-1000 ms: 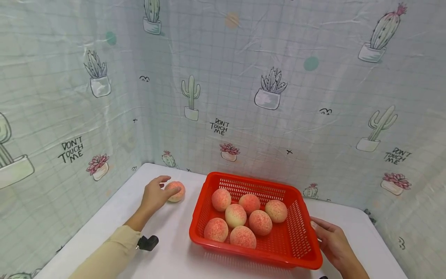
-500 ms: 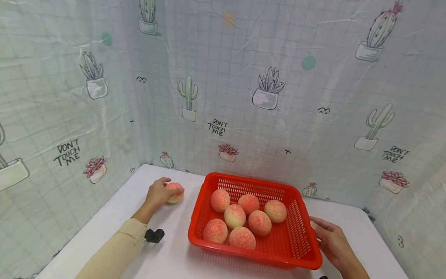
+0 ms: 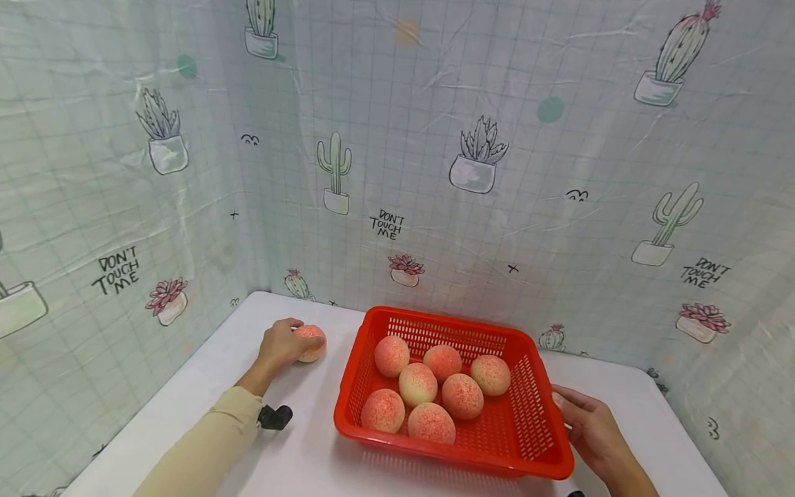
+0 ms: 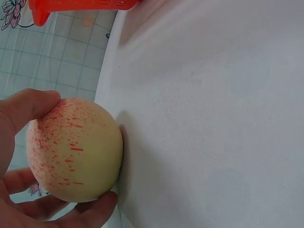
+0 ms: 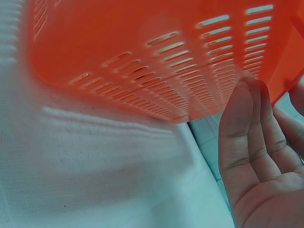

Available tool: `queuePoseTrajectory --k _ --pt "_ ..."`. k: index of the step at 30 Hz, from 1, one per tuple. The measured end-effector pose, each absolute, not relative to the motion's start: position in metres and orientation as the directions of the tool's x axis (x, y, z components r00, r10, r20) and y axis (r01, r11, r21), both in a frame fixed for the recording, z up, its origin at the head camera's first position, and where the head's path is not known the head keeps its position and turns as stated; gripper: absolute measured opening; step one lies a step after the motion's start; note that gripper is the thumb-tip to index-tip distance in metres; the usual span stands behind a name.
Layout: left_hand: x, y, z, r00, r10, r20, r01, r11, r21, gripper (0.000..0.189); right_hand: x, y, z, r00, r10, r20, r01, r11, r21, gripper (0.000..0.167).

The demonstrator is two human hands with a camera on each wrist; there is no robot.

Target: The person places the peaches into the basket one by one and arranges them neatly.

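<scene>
In the head view my left hand [image 3: 279, 348] holds a pink and cream peach [image 3: 309, 343] on the white table, left of the red basket. Up close in the left wrist view, the thumb lies along one side of the peach [image 4: 78, 149] and the fingers curl around the opposite side. My right hand [image 3: 593, 431] is at the right rim of the red plastic basket [image 3: 528, 469]. In the right wrist view its fingers [image 5: 240, 123] reach under the rim toward the slotted wall [image 5: 137, 76], the thumb on the rim's other side. Several peaches [image 3: 462, 396] lie in the basket.
The white table [image 3: 298, 462] meets a patterned curtain [image 3: 435, 172] at the back and sides. A black wrist device [image 3: 275, 417] sticks out beside the left sleeve [image 3: 205, 442]. Between the left hand and the basket lies a strip of bare tabletop.
My left hand has closed in on the peach, its thumb and fingers now around it. The right hand has stayed at the basket rim. The head view has shifted slightly.
</scene>
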State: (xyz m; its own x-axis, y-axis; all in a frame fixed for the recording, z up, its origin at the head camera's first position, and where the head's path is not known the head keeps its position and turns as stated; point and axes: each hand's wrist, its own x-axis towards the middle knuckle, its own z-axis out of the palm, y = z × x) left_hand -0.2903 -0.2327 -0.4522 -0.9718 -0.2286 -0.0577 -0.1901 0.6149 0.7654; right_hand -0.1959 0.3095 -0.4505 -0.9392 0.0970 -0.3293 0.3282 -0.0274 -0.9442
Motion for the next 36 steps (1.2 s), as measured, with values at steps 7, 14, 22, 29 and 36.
queuePoseTrajectory --k 7,14,22,29,36 --pt "-0.287 -0.234 -0.447 -0.973 -0.225 -0.049 -0.184 0.631 0.753 0.073 -0.196 0.309 -0.450 -0.939 0.097 -0.329 0.330 -0.008 -0.944 0.046" --pt "-0.285 -0.232 -0.439 -0.981 -0.195 -0.021 -0.143 0.638 0.756 0.072 -0.197 0.309 -0.449 -0.939 0.102 -0.328 0.328 -0.015 -0.944 0.047" --pt "-0.273 -0.226 -0.426 -0.985 -0.175 -0.007 -0.119 0.639 0.760 0.069 -0.196 0.310 -0.450 -0.936 0.102 -0.336 0.337 -0.014 -0.942 0.050" --pt "-0.262 -0.222 -0.413 -0.992 -0.126 0.002 -0.078 0.625 0.777 0.066 -0.196 0.311 -0.452 -0.936 0.096 -0.337 0.337 -0.024 -0.941 0.049" --pt "-0.250 -0.220 -0.401 -0.996 -0.092 0.003 -0.056 0.631 0.774 0.069 -0.197 0.310 -0.452 -0.939 0.091 -0.333 0.333 -0.014 -0.943 0.047"
